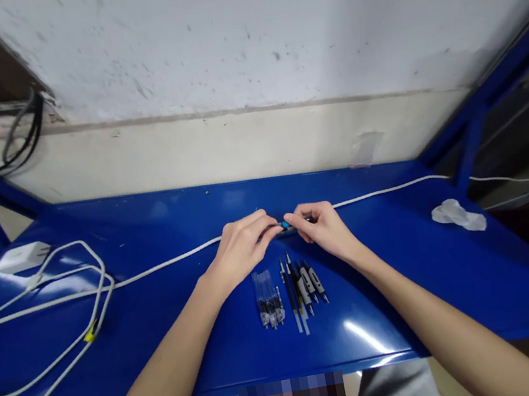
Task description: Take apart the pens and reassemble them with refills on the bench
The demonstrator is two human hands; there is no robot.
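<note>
While both hands worked at mid-desk, the left hand [240, 249] and the right hand [325, 228] sat close together, a little in front of the rear edge of a blue metal desk [410, 282]. Each grip was almost fully closed, fingers curled inward, and the two met on one small teal-and-black item [283, 225]. Fingers hid most of it, so its form could not be told. A white cable [164, 265] ran along the desk into the left grip and emerged past the right one, heading for the right end; whether it joined the item could not be told.

Just below the hands, on the person's side, lay two groups, nearly touching: one bundle of clear-sleeved pens [268, 298], about four, exact count uncertain, and one fan of loose black-and-silver pens [304, 286], at least five. Blue surface showed between these and the front edge, more than the pens' own length.

Left end: one white charger block [23, 257] near the rear edge, and white cable loops [99, 300] carrying one yellow tag [90, 332], reaching the front edge. Right end: one crumpled white wad [458, 216], well apart from the right hand. Rear edge met a pale wall [236, 148].
</note>
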